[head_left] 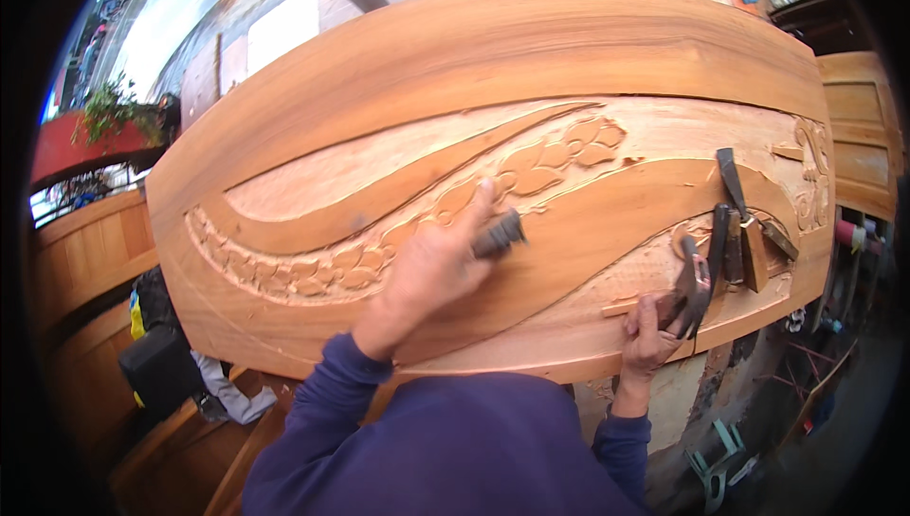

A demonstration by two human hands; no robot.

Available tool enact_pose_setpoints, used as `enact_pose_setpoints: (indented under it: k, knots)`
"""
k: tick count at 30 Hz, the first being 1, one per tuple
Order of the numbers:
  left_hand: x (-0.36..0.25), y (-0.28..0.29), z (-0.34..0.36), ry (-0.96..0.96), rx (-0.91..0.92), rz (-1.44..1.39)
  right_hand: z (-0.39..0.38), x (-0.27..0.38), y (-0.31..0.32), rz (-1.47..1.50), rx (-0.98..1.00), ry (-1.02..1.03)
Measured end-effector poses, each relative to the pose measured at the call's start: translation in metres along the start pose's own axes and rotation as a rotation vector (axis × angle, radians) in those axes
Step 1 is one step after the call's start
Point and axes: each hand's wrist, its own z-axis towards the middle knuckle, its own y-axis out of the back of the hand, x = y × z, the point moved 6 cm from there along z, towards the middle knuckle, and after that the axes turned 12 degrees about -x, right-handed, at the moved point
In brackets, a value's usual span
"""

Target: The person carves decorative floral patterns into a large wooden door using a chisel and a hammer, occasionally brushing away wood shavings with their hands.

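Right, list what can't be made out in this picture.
All in the head view:
Dark tool: blurred, one end hidden by the left hand.
Carving: a stretch covered by that hand.
Tools by the right hand: overlaps hide which one it holds.
Panelled door: cut off by the picture's dark edge.

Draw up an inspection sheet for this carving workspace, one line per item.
Surface: broad wooden panel lying face up, partly carved.
Job's things: leaf-and-flower relief running from the left end toward the upper middle; scrollwork at the right end; dark ridged tool, exact type unclear.
Clutter: hand tools bunched on the panel's right part; a thin wood strip beside the right hand.
Grip, left hand: closed around the dark ridged tool, over the panel.
Grip, right hand: at the bunched tools; its hold is unclear.
Cables: nothing seen.
Surroundings: leafy plant far left, panelled wooden piece at right, pale green stool lower right.
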Motion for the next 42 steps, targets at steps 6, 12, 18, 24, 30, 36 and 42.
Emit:
enact_pose_setpoints:
  k: [6,12,18,24,30,36,42]
  knots:
    - [-0.022,-0.026,-0.081,-0.047,0.143,0.049,-0.009,0.012,-0.013,-0.054,-0.064,0.083]
    - [-0.015,-0.03,-0.089,-0.061,0.183,0.022,-0.017,0.019,-0.027,-0.008,-0.008,0.131]
    - [-0.012,-0.027,-0.118,-0.155,0.123,-0.095,-0.02,0.019,-0.027,-0.066,0.046,0.215]
    - [-0.009,-0.013,-0.124,-0.231,0.005,-0.099,-0.023,0.015,-0.027,-0.044,-0.021,0.248]
    - [-0.011,-0.013,-0.124,-0.35,-0.166,-0.128,-0.028,0.018,-0.03,-0.006,-0.045,0.239]
    - [-0.018,0.016,-0.111,-0.331,-0.183,-0.33,-0.027,0.019,-0.025,0.025,-0.042,0.222]
    - [-0.011,0.072,-0.084,-0.07,-0.315,-0.617,-0.016,0.008,-0.016,0.049,0.012,0.213]
